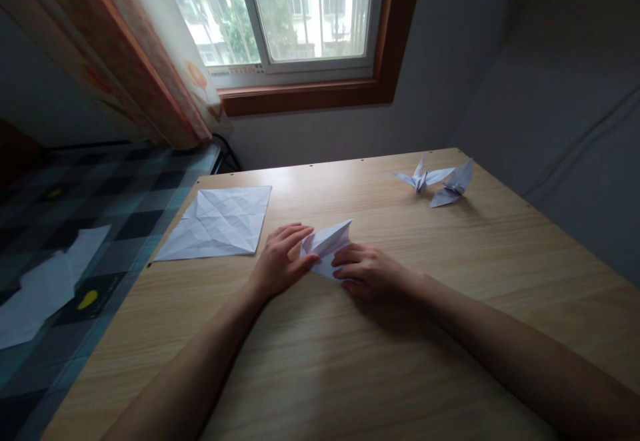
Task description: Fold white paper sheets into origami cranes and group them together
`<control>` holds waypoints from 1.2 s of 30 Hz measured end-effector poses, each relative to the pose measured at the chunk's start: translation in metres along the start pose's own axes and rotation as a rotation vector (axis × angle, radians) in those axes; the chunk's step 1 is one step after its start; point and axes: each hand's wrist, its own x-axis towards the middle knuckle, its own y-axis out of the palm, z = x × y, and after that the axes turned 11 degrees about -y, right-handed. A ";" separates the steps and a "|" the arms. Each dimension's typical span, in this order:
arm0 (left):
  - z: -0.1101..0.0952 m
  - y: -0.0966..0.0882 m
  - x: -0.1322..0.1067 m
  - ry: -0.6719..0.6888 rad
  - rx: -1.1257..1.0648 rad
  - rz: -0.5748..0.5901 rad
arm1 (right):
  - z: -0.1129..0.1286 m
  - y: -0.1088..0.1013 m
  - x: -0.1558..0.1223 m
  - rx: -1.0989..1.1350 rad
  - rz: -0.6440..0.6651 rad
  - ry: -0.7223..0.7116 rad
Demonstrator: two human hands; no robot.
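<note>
A partly folded white paper piece [327, 246] lies on the wooden table [410, 334], its pointed flap raised toward the window. My left hand [280, 260] rests on its left end with fingers laid flat, the thumb pressing the paper. My right hand [367, 272] presses down on its right end with fingers curled close together. To the left of my hands a creased, unfolded white paper sheet [217, 222] lies flat on the table.
Two finished paper cranes [423, 177] [453, 187] stand at the table's far right. A bed with a checkered cover [100, 214] and loose white paper [45, 284] lies to the left. A window [280, 14] and curtain [150, 61] are behind the table.
</note>
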 end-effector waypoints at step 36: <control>-0.009 0.010 -0.004 -0.117 0.365 0.072 | 0.005 0.010 0.044 0.416 -0.251 0.767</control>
